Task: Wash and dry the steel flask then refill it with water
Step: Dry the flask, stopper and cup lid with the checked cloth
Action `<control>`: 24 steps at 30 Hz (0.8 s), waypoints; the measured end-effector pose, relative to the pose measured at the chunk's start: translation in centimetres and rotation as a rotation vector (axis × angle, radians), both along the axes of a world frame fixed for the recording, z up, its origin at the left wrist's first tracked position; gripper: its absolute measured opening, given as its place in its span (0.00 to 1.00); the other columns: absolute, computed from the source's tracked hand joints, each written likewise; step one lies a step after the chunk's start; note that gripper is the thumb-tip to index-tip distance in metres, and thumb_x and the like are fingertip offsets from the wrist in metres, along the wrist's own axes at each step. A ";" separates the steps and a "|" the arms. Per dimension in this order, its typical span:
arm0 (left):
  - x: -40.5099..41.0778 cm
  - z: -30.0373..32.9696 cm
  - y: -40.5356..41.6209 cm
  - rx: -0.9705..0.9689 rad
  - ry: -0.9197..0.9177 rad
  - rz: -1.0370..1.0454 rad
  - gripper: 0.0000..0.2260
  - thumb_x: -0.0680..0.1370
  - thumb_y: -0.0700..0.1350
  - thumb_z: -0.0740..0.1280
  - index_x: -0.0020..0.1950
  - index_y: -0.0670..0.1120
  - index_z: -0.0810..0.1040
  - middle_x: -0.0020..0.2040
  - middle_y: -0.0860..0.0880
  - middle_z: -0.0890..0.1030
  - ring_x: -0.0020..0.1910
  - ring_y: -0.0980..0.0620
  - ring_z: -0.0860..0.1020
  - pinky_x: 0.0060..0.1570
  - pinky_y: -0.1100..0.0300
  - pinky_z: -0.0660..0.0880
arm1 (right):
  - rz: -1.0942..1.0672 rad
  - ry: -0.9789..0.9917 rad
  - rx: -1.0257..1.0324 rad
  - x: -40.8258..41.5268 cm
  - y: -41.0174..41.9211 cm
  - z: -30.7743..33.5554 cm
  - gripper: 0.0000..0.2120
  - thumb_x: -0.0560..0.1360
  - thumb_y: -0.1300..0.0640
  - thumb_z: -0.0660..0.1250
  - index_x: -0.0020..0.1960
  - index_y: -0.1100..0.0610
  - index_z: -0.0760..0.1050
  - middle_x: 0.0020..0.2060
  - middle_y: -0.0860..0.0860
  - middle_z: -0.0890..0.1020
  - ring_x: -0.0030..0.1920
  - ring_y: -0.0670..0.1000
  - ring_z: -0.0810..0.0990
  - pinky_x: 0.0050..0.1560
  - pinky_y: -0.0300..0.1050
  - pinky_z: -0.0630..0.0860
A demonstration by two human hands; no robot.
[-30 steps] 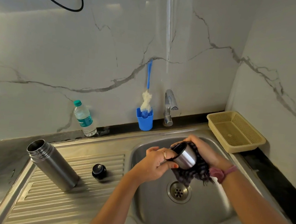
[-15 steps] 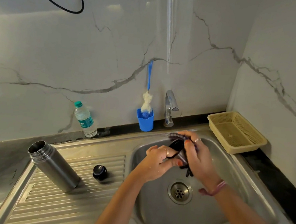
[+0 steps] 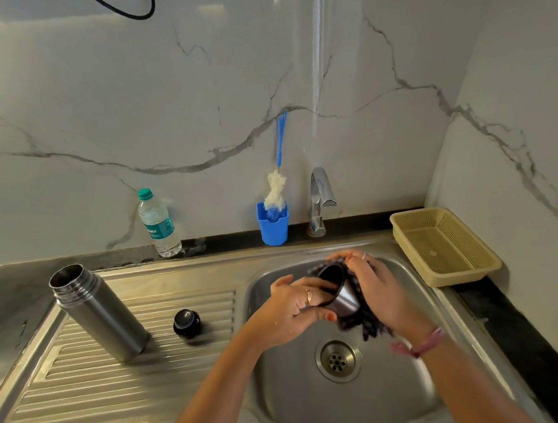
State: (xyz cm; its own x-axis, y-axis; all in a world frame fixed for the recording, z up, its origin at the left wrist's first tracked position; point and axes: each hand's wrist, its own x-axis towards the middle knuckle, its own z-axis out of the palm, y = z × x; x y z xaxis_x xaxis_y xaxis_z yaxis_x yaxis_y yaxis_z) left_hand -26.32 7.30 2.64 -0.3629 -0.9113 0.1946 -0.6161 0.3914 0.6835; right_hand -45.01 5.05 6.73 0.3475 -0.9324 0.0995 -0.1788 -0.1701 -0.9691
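Both forearms bare, no sleeves. Left hand point(image 3: 292, 302): ring on one finger, orange-red nail polish. Right hand point(image 3: 379, 290): ring on one finger, pink band point(image 3: 427, 342) at wrist.

The steel flask point(image 3: 100, 311) stands open-mouthed on the ribbed draining board point(image 3: 138, 362) left of the sink basin, near the board's left edge; it looks tilted in the wide view. Its black stopper point(image 3: 186, 322) sits just to its right, apart from it, between flask and basin. The flask's steel cup lid point(image 3: 339, 291) is held over the basin, mouth tipped up and to the left, with a dark cloth point(image 3: 362, 318) wrapped against its far side.
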 end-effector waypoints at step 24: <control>-1.9 3.1 0.4 0.244 0.181 0.207 0.07 0.83 0.49 0.62 0.51 0.53 0.80 0.44 0.53 0.83 0.45 0.54 0.81 0.54 0.50 0.78 | -0.244 0.206 -0.477 2.4 1.6 -2.2 0.17 0.79 0.49 0.54 0.65 0.49 0.71 0.52 0.44 0.76 0.51 0.41 0.76 0.49 0.30 0.71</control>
State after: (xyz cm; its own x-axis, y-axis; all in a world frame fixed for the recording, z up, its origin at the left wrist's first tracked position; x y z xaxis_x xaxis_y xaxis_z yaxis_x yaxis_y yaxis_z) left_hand -28.20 7.73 5.71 -0.1454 -0.9894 0.0062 -0.5257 0.0826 0.8467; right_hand -42.63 6.61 4.49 0.1844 -0.8567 0.4818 -0.4446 -0.5099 -0.7364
